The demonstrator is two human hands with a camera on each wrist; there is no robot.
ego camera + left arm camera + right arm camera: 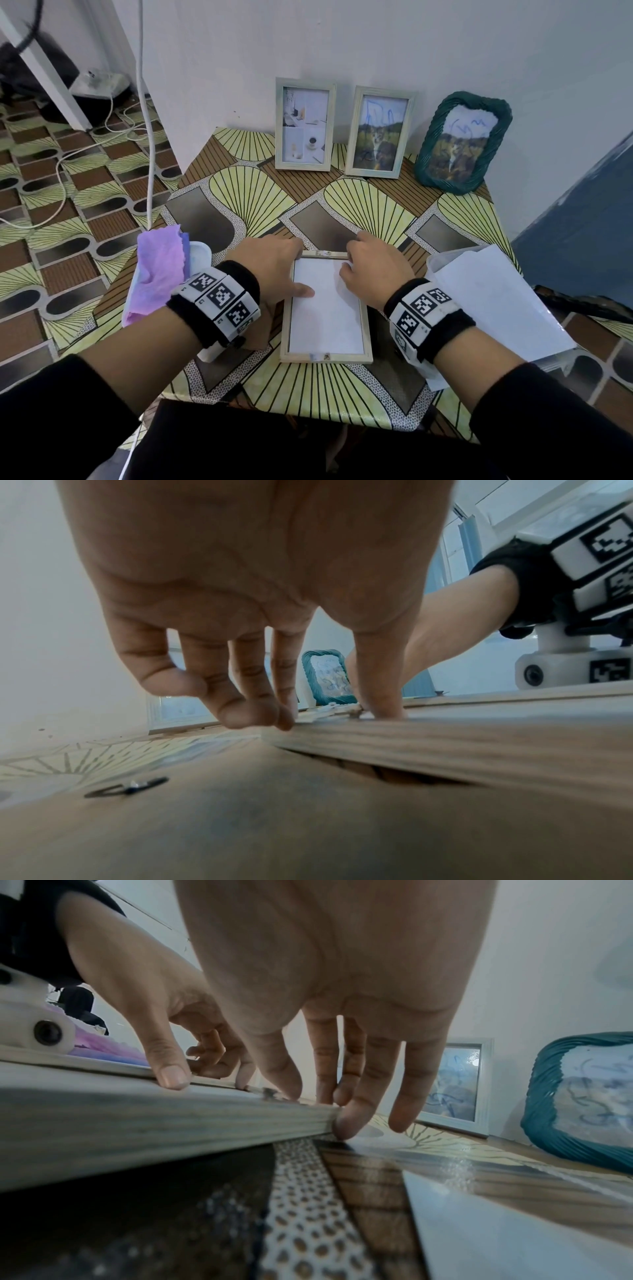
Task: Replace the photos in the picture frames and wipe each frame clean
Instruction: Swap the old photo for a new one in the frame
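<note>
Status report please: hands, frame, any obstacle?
Left hand and right hand both pressing face-down pale wooden frame, fingers at its far edge. Nothing blocking.

Left hand (pixel 270 265) and right hand (pixel 375 267) both palm-down, fingers bent downward (thumbs extended), wrists low

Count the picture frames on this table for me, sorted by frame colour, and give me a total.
Pale wooden frames: 3, two standing at the wall and one lying face down under both hands.
Green woven frames: 1, leaning at the wall.
Total: 4 frames.
</note>
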